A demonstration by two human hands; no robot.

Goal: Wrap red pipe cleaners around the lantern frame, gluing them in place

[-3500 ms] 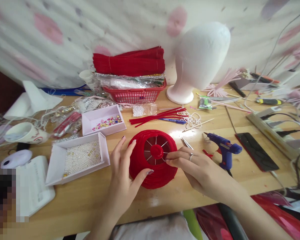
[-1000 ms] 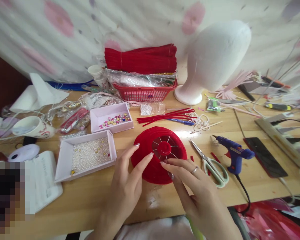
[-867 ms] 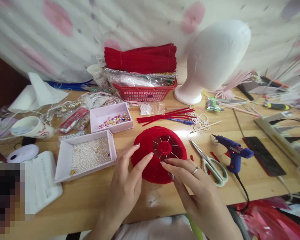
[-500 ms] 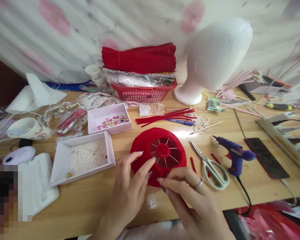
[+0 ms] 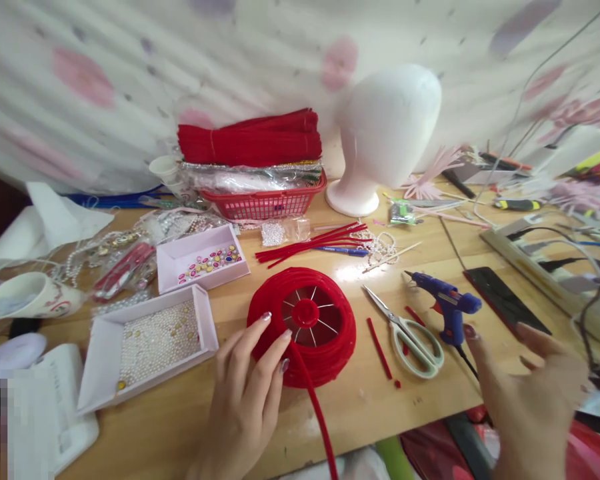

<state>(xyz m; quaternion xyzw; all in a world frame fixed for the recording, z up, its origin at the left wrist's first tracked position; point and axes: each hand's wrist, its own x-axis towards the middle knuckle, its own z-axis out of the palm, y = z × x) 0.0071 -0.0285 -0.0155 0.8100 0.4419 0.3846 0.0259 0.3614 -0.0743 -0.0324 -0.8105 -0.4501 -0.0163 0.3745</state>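
Observation:
A red fuzzy dome (image 5: 260,293), wound from chenille stems over thin metal spokes with a round red hub (image 5: 308,312), sits on the table in front of me. My left hand (image 5: 247,380) grips its near left side, fingertips on the upper coils. From beside those fingertips a loose red chenille stem (image 5: 316,407) runs down toward me. Over on the right, my right hand (image 5: 535,380) is empty, thumb and fingers spread, close to the handle of a blue glue gun (image 5: 450,303). Scissors (image 5: 410,340) with pale green handles lie between dome and glue gun.
White boxes of pearls (image 5: 153,340) and gems (image 5: 203,257) stand at left. Behind are a red basket (image 5: 265,203), a white foam head (image 5: 385,127) and loose red stems (image 5: 315,241). A phone (image 5: 503,297) and power strip (image 5: 535,273) lie right.
My right hand has left the dome's near edge, moved right toward the glue gun and opened. The loose stem now shows. My left hand stays on the dome; the view has shifted.

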